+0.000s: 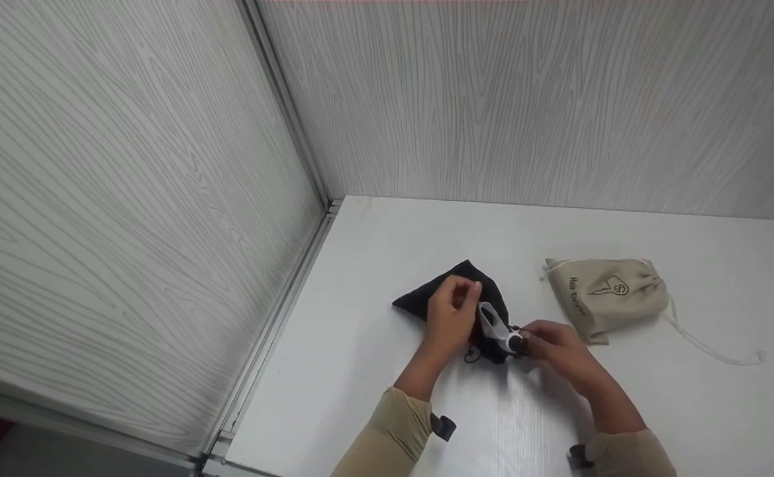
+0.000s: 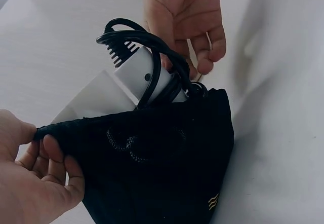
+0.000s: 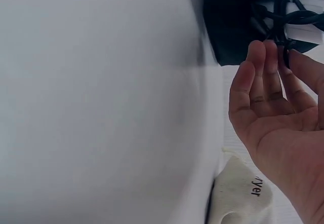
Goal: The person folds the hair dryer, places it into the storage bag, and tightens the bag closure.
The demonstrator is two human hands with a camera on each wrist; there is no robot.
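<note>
A black drawstring pouch [image 1: 420,301] lies on the table, its mouth toward me. My left hand [image 1: 451,319] pinches one side of the pouch's rim between thumb and fingers. Out of the mouth sticks a white corded appliance [image 2: 142,74]; its lower part is hidden inside the pouch, so I cannot tell its exact kind. A looped black power cord [image 2: 167,51] lies over its end. At the other side of the mouth, my right hand [image 1: 562,351] pinches a thin part of the black cord between thumb and fingers, as the right wrist view shows.
A beige drawstring bag [image 1: 602,308] printed "Hair Dryer" lies to the right of my right hand, its white string [image 1: 711,351] trailing rightward. The white table [image 1: 334,397] meets grained panels at the left [image 1: 128,199] and back [image 1: 526,99].
</note>
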